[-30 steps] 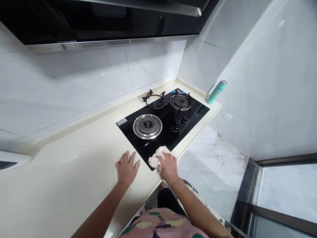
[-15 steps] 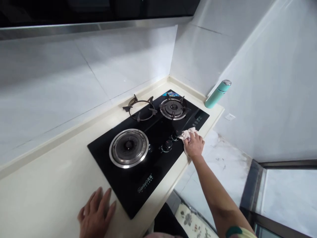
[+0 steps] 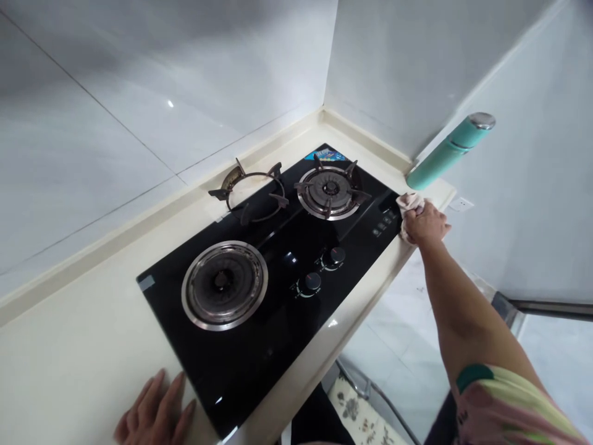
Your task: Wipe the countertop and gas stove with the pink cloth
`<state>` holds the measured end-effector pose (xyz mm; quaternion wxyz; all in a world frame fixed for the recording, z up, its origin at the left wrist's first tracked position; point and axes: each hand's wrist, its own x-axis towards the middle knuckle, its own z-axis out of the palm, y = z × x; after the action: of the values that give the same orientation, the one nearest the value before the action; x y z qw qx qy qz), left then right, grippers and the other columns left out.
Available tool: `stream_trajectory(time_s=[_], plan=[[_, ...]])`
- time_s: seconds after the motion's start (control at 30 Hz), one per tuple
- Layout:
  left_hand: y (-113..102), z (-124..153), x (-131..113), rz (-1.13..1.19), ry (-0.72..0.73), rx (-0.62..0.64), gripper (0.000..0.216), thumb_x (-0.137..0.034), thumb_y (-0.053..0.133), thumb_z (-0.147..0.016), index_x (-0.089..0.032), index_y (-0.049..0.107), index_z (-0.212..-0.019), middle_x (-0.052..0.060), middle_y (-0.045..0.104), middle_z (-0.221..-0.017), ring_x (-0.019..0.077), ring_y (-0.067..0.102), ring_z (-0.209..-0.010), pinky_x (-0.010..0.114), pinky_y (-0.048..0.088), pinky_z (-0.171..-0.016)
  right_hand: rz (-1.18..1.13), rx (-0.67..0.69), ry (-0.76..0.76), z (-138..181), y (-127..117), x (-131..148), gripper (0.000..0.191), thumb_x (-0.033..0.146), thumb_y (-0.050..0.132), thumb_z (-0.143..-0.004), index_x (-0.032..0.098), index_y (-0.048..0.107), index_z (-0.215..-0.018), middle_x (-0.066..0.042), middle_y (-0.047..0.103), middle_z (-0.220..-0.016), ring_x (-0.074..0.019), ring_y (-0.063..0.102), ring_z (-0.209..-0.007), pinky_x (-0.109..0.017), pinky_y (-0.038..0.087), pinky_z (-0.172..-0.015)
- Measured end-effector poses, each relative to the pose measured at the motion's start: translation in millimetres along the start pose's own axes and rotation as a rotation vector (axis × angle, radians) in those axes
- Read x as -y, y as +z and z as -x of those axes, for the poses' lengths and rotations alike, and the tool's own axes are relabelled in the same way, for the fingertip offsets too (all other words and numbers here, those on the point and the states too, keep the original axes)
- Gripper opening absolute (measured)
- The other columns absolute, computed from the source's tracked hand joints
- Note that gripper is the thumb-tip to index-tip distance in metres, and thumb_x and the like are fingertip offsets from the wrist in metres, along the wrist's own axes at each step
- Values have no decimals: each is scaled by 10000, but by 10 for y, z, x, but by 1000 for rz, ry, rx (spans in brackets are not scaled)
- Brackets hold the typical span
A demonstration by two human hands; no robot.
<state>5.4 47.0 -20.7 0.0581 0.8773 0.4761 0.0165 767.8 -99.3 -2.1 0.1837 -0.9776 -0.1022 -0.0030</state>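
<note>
My right hand [image 3: 427, 224] is closed on a crumpled pale pink cloth [image 3: 408, 204], pressed down at the right end of the black glass gas stove [image 3: 259, 377], over its edge and the countertop. My left hand [image 3: 155, 411] rests flat on the cream countertop [image 3: 83, 371] near the stove's left front corner, fingers stretched and holding nothing. Two control knobs [image 3: 312, 282] stand near the stove's front. The left burner [image 3: 222, 281] is bare, while a pan support sits on the right burner [image 3: 330, 187].
A loose pan support [image 3: 280, 201] lies across the stove's back edge and countertop. A mint-green thermos [image 3: 445, 157] stands at the counter's right end by the wall. Below the front edge is a patterned cushioned seat [image 3: 356, 408]. A wall socket [image 3: 462, 204] shows at right.
My right hand has moved the cloth from beside the knobs rightward to the stove's right end. My left hand stays on the countertop. The view has shifted closer, leaving the range hood out of sight.
</note>
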Motion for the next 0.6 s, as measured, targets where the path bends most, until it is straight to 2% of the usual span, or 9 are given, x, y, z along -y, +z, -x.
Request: stream_trajectory(time_s=[0.07, 0.13, 0.27, 0.4, 0.6], plan=[[-9, -10, -22, -6, 22, -22, 594, -464, 427, -1006, -343, 460, -1586, 152, 435, -1640, 404, 406, -1508, 641, 329, -1180, 34, -1, -9, 100, -17, 4, 599, 382, 543, -992, 110, 501, -1524, -277, 553, -1437, -362, 434, -1263, -597, 255, -1030], [-22, -22, -58, -13, 29, -37, 563, -465, 415, -1019, -313, 513, -1551, 173, 455, -1624, 409, 418, -1499, 645, 332, -1170, 81, 1, -51, 339, -16, 29, 561, 404, 545, -999, 107, 545, -1474, -280, 585, -1393, -359, 445, -1262, -565, 281, -1007], [-50, -44, -129, -4, 33, -46, 544, -484, 412, -1029, -272, 574, -1503, 192, 472, -1613, 392, 417, -1502, 629, 324, -1175, 143, -16, -137, 1111, 34, 106, 519, 441, 503, -1027, 126, 576, -1432, -264, 602, -1400, -362, 438, -1311, -530, 309, -989], [-41, -57, -150, 10, 61, -42, 536, -503, 433, -1028, -242, 627, -1453, 207, 491, -1601, 388, 418, -1499, 626, 309, -1180, 156, -23, -213, 2172, 95, 224, 539, 447, 517, -1010, 174, 561, -1472, -221, 579, -1467, -370, 402, -1396, -515, 328, -1031], [1, -39, -212, 75, 104, -117, 536, -498, 465, -1037, -221, 619, -1469, 217, 467, -1630, 401, 394, -1516, 617, 306, -1177, 143, 28, -370, 4084, 89, 491, 573, 425, 499, -989, 212, 564, -1517, -196, 531, -1541, -390, 390, -1460, -549, 351, -1104]])
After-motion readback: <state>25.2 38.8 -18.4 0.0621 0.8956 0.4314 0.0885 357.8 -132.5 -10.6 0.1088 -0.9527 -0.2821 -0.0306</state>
